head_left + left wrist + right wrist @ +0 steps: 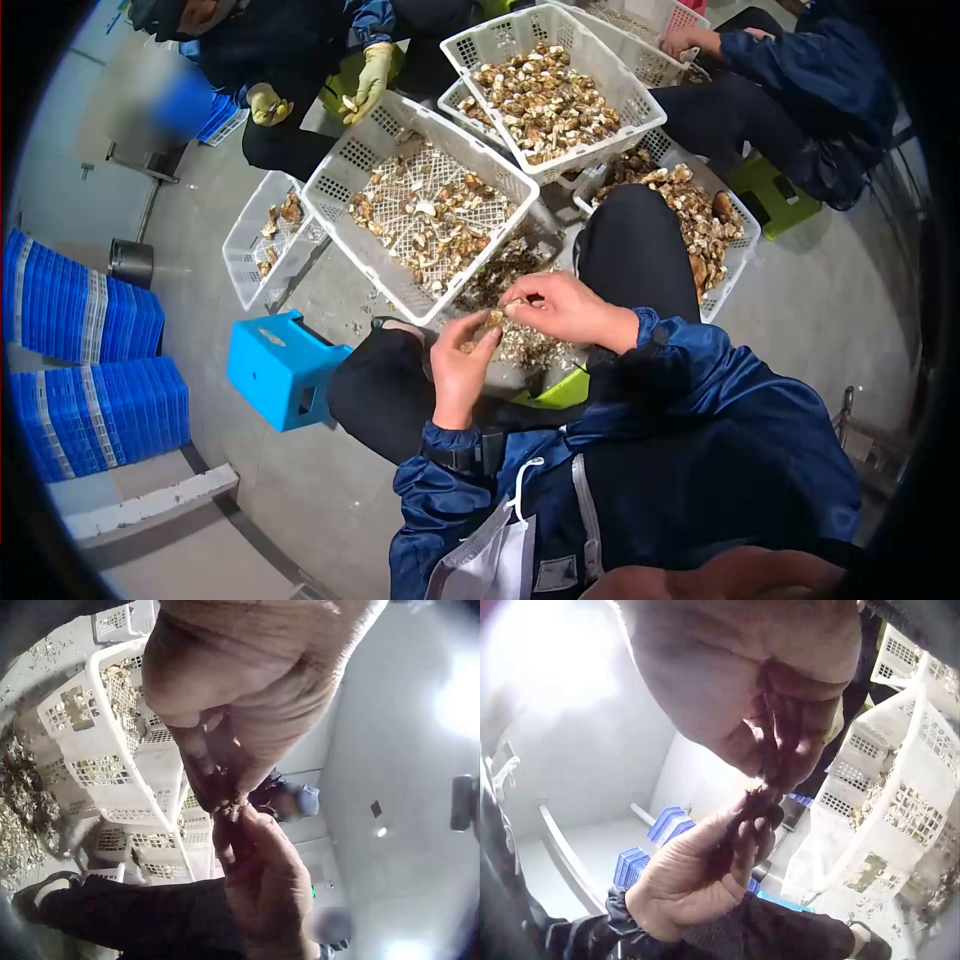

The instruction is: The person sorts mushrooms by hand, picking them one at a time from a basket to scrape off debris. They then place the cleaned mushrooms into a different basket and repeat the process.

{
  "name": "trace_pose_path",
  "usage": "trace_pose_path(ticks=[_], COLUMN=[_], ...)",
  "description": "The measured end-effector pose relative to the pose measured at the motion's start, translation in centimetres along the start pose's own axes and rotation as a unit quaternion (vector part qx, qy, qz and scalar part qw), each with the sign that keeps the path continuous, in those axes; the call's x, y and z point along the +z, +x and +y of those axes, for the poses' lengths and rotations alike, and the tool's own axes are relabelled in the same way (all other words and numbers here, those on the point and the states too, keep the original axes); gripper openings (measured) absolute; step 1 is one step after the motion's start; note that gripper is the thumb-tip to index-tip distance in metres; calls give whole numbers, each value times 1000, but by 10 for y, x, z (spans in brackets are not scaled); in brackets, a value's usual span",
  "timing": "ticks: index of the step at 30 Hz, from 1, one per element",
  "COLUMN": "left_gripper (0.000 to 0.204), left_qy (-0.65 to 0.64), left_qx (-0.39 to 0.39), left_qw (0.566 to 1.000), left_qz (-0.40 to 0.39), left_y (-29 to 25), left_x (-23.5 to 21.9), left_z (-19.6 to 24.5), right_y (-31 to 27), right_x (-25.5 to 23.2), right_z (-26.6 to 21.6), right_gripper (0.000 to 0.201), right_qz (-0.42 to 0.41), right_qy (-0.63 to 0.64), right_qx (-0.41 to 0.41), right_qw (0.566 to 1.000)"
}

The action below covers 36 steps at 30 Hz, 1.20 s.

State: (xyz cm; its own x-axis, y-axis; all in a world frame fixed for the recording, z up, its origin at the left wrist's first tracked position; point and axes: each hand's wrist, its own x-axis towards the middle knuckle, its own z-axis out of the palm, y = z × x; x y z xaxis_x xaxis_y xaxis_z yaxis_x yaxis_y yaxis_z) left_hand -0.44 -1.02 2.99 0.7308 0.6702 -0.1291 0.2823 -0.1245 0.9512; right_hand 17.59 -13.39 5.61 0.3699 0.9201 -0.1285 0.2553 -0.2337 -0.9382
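Over the lap, my left hand (pixel 460 368) pinches a small brown-and-white mushroom piece (pixel 494 319) between thumb and fingers. My right hand (pixel 566 308) meets it from the other side, its thumb and fingertips pinching at the same piece. Both wrist views show the fingertips of the two hands together, with the left hand (pixel 694 874) below and the right hand (pixel 757 667) above in the right wrist view. Most of the piece is hidden by the fingers. Under the hands, a heap of pale trimmings (pixel 535 350) lies on the floor.
Ahead stands a white crate (pixel 400 285) with scattered mushrooms; a fuller crate (pixel 590 165) is behind it. Another crate (pixel 735 270) is beside the right knee. A blue stool (pixel 285 370) and stacked blue crates (pixel 95 415) stand left. Two people sit opposite, one wearing gloves (pixel 372 80).
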Motion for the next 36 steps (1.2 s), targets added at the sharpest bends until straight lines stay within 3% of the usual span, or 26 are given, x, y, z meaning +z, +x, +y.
trace_pose_path(ticks=[3, 4, 5, 7, 9, 10, 13, 16, 19, 20, 21, 23, 25, 26, 27, 29, 30, 33, 36], left_gripper=[29, 28, 28, 29, 32, 34, 34, 34, 33, 32, 33, 36, 38, 39, 39, 39, 36, 39, 44], left_qy=[96, 92, 82, 95, 149, 140, 117, 129, 131, 75, 57, -27, -123, -175, -191, -247, -227, -178, -139], left_qx=[42, 52, 68, 91, 110, 75, 136, 121, 121, 77, 92, 25, -70, -82, -83, -122, -126, -62, -23], left_qw=[994, 994, 994, 991, 982, 987, 983, 983, 984, 994, 994, 999, 990, 981, 978, 961, 965, 982, 990], left_qz=[16, 18, 15, 26, 41, 33, 35, 43, 22, 21, 19, 3, -25, -36, -29, -30, -19, 1, 24], left_y=[0, -3, -2, 0, -2, -4, -2, -3, -2, -2, 0, 3, 2, 2, 1, 3, 3, 5, 4], left_x=[-4, -7, -5, -5, -4, -2, -4, -4, -7, -7, -9, -7, -8, -8, -8, -9, -10, -7, -4], left_z=[16, 14, 13, 9, 17, 27, 16, 21, 24, 17, 17, 8, 16, 14, 13, -1, -2, 2, 6], right_y=[3, 4, 3, 4, 4, 3, 4, 6, 9, 12, 15, 15, 15, 14, 9, 15, 14, 10, 10], right_x=[9, 16, 11, 12, 16, 17, 4, 13, 22, 25, 22, 22, 26, 25, 13, 24, 18, 22, 18], right_z=[15, 15, 15, 19, 21, 21, 11, 24, 35, 42, 43, 38, 39, 36, 12, 34, 32, 28, 23], right_gripper=[26, 25, 25, 26, 28, 29, 29, 29, 28, 25, 21, 20, 20, 21, 21, 22, 22, 21, 20], right_qz=[37, 80, 23, 7, 33, 26, -9, 17, 30, 15, 4, -11, -9, -12, -22, -8, -36, -10, 7], right_qy=[-55, 10, 62, 89, 20, 4, 46, 68, 80, 175, 176, 265, 274, 276, 230, 242, 180, 106, -28], right_qx=[-131, -128, -32, 15, -109, -94, 25, -49, -54, -2, 6, 27, 30, 37, 77, 43, 66, 10, -146], right_qw=[989, 989, 997, 996, 993, 995, 999, 996, 995, 984, 984, 964, 961, 960, 970, 969, 981, 994, 989])
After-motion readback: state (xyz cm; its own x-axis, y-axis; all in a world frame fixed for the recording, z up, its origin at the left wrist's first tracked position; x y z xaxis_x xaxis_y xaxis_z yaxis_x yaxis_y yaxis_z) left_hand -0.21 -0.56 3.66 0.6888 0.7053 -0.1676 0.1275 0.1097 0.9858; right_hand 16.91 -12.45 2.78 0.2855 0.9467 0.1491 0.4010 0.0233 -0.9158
